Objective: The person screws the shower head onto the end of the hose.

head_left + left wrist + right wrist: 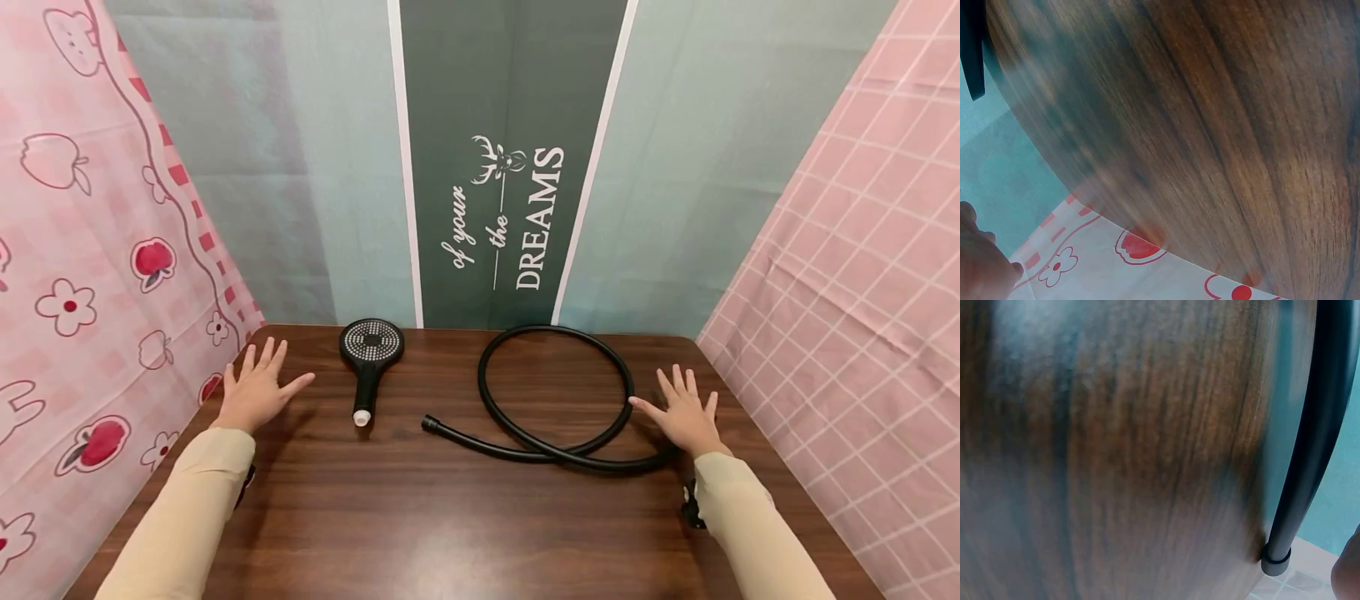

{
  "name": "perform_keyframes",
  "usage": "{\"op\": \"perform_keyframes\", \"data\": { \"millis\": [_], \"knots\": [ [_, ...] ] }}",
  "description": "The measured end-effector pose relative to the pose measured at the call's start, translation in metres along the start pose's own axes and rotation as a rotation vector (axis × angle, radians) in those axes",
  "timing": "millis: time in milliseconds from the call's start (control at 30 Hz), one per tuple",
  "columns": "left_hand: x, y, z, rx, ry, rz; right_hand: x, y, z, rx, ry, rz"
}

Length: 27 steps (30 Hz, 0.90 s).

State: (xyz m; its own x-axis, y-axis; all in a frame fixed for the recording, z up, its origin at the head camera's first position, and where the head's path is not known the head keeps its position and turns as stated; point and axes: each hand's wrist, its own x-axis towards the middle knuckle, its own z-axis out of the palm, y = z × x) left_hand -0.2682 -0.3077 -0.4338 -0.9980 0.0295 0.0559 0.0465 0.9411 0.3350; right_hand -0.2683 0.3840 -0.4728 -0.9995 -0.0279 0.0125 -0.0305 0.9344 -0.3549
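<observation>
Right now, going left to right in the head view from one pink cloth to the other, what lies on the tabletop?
Pink fruit-and-flower cloth → black handheld shower head → black hose's left end fitting → that hose's loop → pink grid-pattern cloth.

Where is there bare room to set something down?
The biggest bare patch is the near table, between the sleeves, short of the shower head and hose. Smaller ones: between shower head and hose loop, and inside that loop. Crowded: the right side, where hose and right hand sit close.
</observation>
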Motion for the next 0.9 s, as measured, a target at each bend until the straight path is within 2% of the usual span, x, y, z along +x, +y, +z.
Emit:
{"op": "perform_keyframes", "data": {
  "millis": [300,633,900],
  "knots": [
    [0.001,0.002,-0.003,0.002,-0.013,0.009,-0.002,-0.005,-0.003,0.007,-0.003,-0.007],
    [0.007,0.007,0.01,-0.015,-0.047,0.028,-0.007,-0.011,-0.002,0.035,-0.009,-0.018],
    [0.011,0.011,0.012,-0.025,-0.058,0.038,-0.004,-0.014,-0.001,0.03,-0.023,-0.03]
  ]
}}
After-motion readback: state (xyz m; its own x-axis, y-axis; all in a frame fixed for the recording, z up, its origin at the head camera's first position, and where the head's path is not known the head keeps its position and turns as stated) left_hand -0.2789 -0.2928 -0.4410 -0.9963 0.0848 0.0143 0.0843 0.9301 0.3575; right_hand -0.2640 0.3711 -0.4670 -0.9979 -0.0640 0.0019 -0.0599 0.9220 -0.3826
